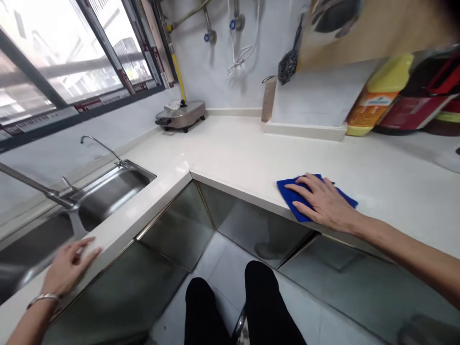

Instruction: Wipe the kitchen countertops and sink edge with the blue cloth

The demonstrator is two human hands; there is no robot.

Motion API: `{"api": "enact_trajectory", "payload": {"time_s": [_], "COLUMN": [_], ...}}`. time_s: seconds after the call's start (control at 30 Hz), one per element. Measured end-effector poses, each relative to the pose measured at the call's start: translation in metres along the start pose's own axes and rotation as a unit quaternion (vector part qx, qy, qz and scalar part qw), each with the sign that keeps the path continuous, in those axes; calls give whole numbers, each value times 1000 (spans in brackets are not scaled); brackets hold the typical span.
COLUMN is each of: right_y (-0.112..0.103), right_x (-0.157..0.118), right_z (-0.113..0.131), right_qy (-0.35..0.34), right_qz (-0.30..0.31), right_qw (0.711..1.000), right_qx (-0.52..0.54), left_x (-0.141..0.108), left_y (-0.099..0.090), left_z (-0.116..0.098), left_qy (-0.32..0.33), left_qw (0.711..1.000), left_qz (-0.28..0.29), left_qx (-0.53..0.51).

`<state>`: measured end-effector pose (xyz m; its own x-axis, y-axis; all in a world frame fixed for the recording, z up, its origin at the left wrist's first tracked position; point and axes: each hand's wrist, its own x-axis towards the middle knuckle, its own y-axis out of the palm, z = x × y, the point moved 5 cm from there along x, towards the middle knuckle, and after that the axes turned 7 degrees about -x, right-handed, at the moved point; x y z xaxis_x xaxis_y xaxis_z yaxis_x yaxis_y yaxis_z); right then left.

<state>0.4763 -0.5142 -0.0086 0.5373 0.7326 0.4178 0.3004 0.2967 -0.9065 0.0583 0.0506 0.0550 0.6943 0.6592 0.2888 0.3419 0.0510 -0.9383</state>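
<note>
My right hand (325, 201) presses a blue cleaning cloth (287, 188) against the white countertop (230, 148), close to its front edge. The fingers are a little bent and lie over the cloth, whose corners stick out on both sides of the hand. My left hand (68, 268) is at the counter edge in front of the steel sink (111, 194). Its fingers are loosely curved and apart, with nothing seen in them; a bracelet is around the wrist.
An electric pan (181, 116) stands in the back corner. At the right, a yellow-and-orange bottle (377, 98) is beside dark red containers (409, 112). A faucet (102, 146) rises behind the sink. Cabinet doors (247, 220) line the space below, around my legs (264, 302).
</note>
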Motion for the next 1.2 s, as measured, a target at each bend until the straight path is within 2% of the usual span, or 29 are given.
{"api": "enact_trajectory", "payload": {"time_s": [0.1,0.2,0.27,0.4,0.57,0.7,0.8,0.97,1.2], "right_y": [-16,-30,-34,-32,-18,-2,14,56,128], "right_x": [-50,-85,-98,-100,-68,-15,41,162,339], "right_z": [-4,-6,-6,-1,16,37,51,83,152], "right_qy": [54,94,90,49,37,-5,-59,-123,-125], "right_qz": [-24,-28,-22,-15,-10,23,63,98,102], "right_qw": [998,992,988,986,988,991,993,987,987], "right_qx": [-17,-80,-125,-157,-152,-128,-85,-21,10], "left_x": [13,21,29,65,128,162,168,163,158], "left_y": [12,30,43,64,95,117,124,122,122], "left_z": [-8,-35,-53,-84,-132,-161,-168,-169,-169], "left_qy": [76,186,219,179,149,139,143,143,147], "left_qw": [995,978,968,973,975,976,975,972,976], "left_qz": [53,87,113,135,161,168,167,186,163], "left_qx": [24,40,53,55,30,21,18,14,2]}}
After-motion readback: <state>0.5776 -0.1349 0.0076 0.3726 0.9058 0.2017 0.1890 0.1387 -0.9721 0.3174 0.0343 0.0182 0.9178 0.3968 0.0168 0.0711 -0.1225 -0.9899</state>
